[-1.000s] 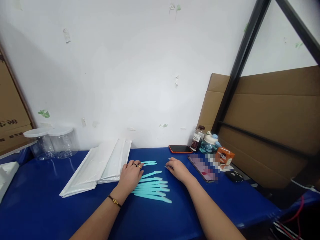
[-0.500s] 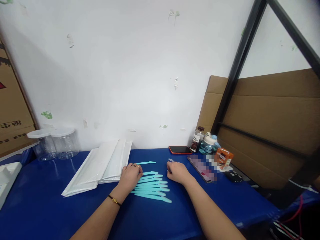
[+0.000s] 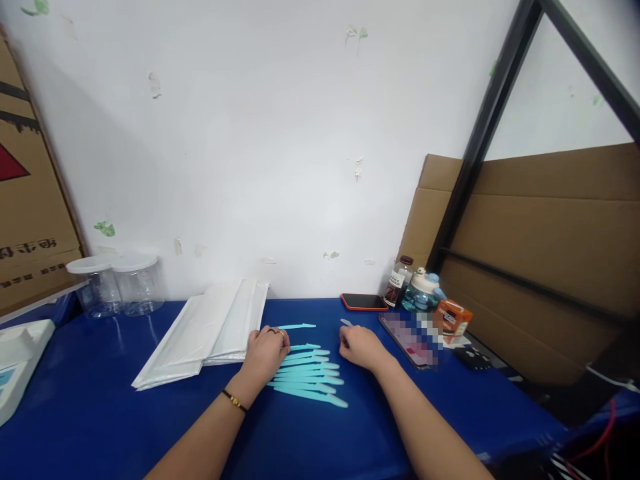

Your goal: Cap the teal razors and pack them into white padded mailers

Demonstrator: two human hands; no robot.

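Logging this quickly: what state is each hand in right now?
Left hand: curled at the turquoise sticks; whether it grips one cannot be told.
Right hand: curled closed by a pale piece; whether that is held cannot be told.

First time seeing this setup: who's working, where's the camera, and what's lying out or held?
No machine here: a person works with a bare left hand and right hand. The view comes from one camera worn on the head, looking forward and down. On the blue table lie turquoise sticks, white packets and an orange-rimmed phone. The left hand covers some sticks' left ends; whether it grips one is unclear. The right hand seems to hold something with a pale tip, mostly hidden.
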